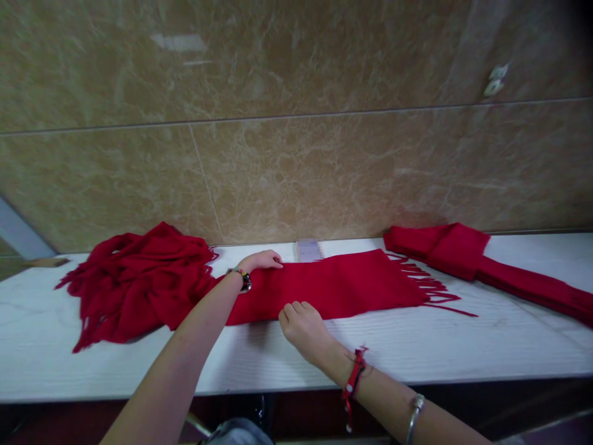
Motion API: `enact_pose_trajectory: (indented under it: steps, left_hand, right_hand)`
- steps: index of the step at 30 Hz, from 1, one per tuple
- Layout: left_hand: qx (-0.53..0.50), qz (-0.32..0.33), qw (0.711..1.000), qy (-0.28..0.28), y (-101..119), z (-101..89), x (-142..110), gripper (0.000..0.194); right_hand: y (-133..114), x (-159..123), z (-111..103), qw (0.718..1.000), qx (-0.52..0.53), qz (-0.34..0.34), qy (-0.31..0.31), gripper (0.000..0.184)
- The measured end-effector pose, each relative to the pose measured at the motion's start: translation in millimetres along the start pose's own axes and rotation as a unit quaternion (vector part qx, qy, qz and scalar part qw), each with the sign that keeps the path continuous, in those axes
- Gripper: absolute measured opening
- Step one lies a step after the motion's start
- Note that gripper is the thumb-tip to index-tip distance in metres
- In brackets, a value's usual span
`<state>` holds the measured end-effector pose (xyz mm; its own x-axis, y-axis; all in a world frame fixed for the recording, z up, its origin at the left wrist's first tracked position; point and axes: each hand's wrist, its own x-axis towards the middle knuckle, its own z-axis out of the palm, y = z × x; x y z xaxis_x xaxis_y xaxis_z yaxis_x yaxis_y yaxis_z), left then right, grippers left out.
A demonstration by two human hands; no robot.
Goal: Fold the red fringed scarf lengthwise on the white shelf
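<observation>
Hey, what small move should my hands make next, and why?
I'd probably slide the left hand and right hand slightly leftward along the flat red scarf: they're at its far and near edges, its right end lies smooth, and crumpled red cloth is heaped to the left.

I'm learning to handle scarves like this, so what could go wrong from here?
The fringe on the flat scarf lies in loose, crossed strands and might tangle if the cloth is moved.

The left hand is at the far edge and the right hand at the near one; uneven pulling could skew the cloth.

The crumpled pile meets the scarf's other end, so a tug could drag it along.
</observation>
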<state>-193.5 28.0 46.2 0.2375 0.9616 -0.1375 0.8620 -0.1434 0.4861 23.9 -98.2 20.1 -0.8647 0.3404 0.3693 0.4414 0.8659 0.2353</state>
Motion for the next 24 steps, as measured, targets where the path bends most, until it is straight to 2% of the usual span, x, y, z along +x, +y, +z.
enact_pose_trajectory:
  steps: [3, 6, 10, 13, 15, 18, 21, 24]
  left_hand:
    - [-0.031, 0.002, 0.999, 0.012, 8.9, -11.1, -2.0, 0.027]
    - [-0.063, 0.01, 0.997, 0.031, 26.8, -25.2, 3.4, 0.031]
    - [-0.107, 0.031, 0.993, 0.05, 68.1, -41.2, 23.8, 0.035]
    - [-0.133, 0.05, 0.989, 0.051, 106.4, -44.8, 45.5, 0.031]
    - [-0.144, 0.058, 0.987, 0.044, 131.2, -40.8, 62.8, 0.029]
    - [-0.149, 0.067, 0.986, 0.034, 162.6, -25.0, 93.2, 0.027]
    - [-0.141, 0.073, 0.987, 0.021, 185.1, -1.2, 125.6, 0.025]
    - [-0.125, 0.078, 0.989, 0.007, 198.5, 23.4, 154.5, 0.023]
  right_hand:
    - [13.7, -1.3, -12.9, 1.0, -0.012, 0.0, 0.012, 0.013]
    - [36.1, -5.9, -33.8, 0.999, -0.037, 0.012, 0.032, 0.013]
    - [73.4, -24.0, -65.3, 0.994, -0.091, 0.028, 0.046, 0.015]
    - [102.7, -47.2, -83.9, 0.989, -0.135, 0.049, 0.038, 0.018]
    - [122.0, -65.1, -90.9, 0.985, -0.154, 0.062, 0.036, 0.02]
    - [149.2, -92.0, -90.5, 0.981, -0.174, 0.078, 0.03, 0.02]
    - [172.0, -116.2, -77.9, 0.978, -0.186, 0.089, 0.008, 0.017]
    - [189.2, -136.8, -59.0, 0.979, -0.176, 0.098, -0.014, 0.015]
